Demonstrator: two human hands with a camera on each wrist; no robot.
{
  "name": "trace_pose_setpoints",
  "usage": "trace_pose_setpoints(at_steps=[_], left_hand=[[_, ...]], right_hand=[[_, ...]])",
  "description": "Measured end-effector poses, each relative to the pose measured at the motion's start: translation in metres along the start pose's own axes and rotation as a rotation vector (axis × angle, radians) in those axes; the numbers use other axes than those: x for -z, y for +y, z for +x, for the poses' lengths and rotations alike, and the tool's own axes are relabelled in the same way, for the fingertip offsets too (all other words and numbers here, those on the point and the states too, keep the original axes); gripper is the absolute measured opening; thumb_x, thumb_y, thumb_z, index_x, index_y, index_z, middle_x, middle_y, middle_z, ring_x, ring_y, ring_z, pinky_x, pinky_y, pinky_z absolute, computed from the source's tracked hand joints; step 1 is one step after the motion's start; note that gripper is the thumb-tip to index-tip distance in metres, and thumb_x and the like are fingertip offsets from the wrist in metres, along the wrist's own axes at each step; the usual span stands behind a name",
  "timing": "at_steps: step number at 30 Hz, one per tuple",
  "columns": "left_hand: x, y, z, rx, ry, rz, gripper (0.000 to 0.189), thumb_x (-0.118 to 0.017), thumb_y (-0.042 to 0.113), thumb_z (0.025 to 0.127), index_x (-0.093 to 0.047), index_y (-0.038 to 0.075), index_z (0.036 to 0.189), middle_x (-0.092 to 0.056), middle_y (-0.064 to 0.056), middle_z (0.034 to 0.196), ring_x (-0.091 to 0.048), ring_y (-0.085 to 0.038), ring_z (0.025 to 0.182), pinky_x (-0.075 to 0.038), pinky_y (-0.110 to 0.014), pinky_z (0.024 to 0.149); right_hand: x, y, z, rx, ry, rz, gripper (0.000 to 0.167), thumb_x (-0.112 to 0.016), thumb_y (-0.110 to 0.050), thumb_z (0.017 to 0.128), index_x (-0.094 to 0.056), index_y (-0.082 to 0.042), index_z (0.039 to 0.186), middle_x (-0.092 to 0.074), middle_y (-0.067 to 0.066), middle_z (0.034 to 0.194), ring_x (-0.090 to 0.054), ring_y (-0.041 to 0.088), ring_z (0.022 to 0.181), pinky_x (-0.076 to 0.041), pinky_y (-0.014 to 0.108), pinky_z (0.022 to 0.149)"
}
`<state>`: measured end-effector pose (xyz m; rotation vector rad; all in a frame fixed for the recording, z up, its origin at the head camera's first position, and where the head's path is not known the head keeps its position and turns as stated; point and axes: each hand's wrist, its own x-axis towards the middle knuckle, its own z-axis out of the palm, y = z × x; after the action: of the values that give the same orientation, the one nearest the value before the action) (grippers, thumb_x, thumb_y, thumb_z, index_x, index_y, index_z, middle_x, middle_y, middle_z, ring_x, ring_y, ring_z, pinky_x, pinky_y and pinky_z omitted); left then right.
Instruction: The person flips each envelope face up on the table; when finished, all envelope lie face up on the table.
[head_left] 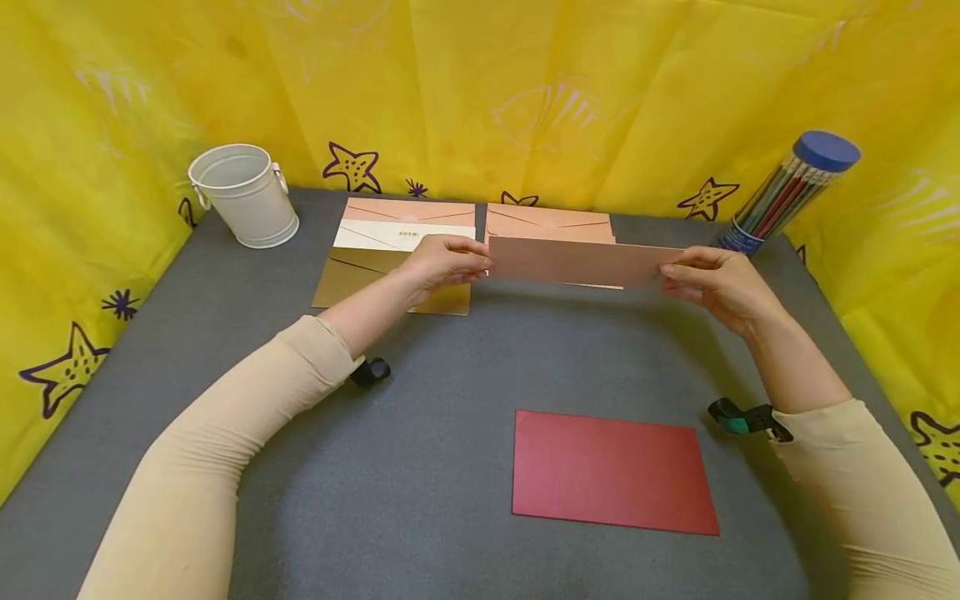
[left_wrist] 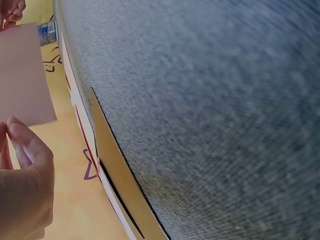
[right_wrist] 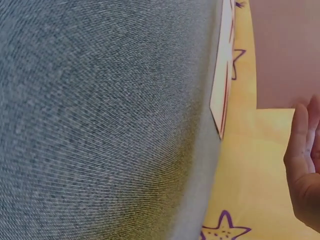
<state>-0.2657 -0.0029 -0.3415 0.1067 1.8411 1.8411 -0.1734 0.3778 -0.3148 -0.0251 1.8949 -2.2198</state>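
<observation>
A plain dusty-pink envelope is held up above the far part of the table, its broad side facing me. My left hand pinches its left end, with the thumb against the near face in the left wrist view. At the opposite end, my right hand pinches the right edge between thumb and fingers. Behind the raised envelope lie pink envelopes, partly hidden. Left of these, a stack holds a gold envelope, a white envelope and a pink envelope. Nearer me lies a red envelope.
A white metal bucket stands at the back left. At the back right is a clear tube of pencils with a blue lid. A yellow patterned cloth hangs behind and beside the grey table.
</observation>
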Motion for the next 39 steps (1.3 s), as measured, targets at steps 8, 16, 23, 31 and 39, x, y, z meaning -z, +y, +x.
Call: trace_pose_setpoints(at_steps=[8, 16, 23, 31, 39], left_hand=[[0.005, -0.002, -0.002, 0.044, 0.022, 0.006, 0.022, -0.067, 0.004, 0.092, -0.071, -0.001, 0.112, -0.074, 0.004, 0.079, -0.071, -0.009, 0.075, -0.061, -0.026, 0.081], [0.006, -0.009, 0.002, 0.040, 0.045, 0.041, 0.027, -0.069, 0.005, 0.090, -0.069, -0.005, 0.115, -0.073, 0.004, 0.080, -0.068, -0.004, 0.070, -0.059, -0.019, 0.071], [0.004, -0.012, 0.008, 0.009, 0.080, 0.226, 0.035, -0.072, 0.003, 0.085, -0.065, -0.006, 0.119, -0.069, -0.005, 0.092, -0.068, -0.006, 0.073, -0.060, -0.027, 0.083], [-0.003, -0.011, 0.010, 0.019, 0.115, 0.378, 0.034, -0.073, 0.002, 0.083, -0.068, -0.004, 0.116, -0.069, -0.009, 0.096, -0.066, -0.008, 0.074, -0.060, -0.028, 0.084], [-0.002, -0.012, 0.014, 0.018, 0.108, 0.524, 0.037, -0.071, 0.005, 0.084, -0.068, -0.002, 0.120, -0.065, -0.018, 0.124, -0.060, -0.017, 0.099, -0.054, -0.027, 0.090]], right_hand=[[-0.001, 0.005, 0.003, -0.063, 0.005, -0.089, 0.026, -0.059, 0.005, 0.094, -0.079, -0.010, 0.101, -0.076, -0.004, 0.100, -0.074, 0.011, 0.090, -0.060, 0.025, 0.082], [-0.002, 0.012, 0.009, -0.149, -0.002, -0.297, 0.022, -0.062, -0.003, 0.095, -0.079, -0.015, 0.100, -0.075, -0.012, 0.098, -0.069, 0.004, 0.087, -0.059, 0.020, 0.078], [-0.004, 0.018, 0.013, -0.194, -0.002, -0.480, 0.020, -0.066, -0.010, 0.094, -0.073, -0.012, 0.112, -0.072, -0.017, 0.096, -0.069, 0.002, 0.085, -0.059, 0.020, 0.078], [-0.008, 0.025, 0.021, -0.246, 0.029, -0.580, 0.060, -0.068, -0.008, 0.092, -0.037, 0.009, 0.141, -0.068, -0.014, 0.085, -0.070, 0.002, 0.079, -0.061, 0.024, 0.077], [-0.012, 0.028, 0.028, -0.306, 0.018, -0.604, 0.064, -0.066, -0.006, 0.092, -0.035, 0.010, 0.146, -0.066, -0.013, 0.083, -0.069, 0.000, 0.077, -0.061, 0.023, 0.079]])
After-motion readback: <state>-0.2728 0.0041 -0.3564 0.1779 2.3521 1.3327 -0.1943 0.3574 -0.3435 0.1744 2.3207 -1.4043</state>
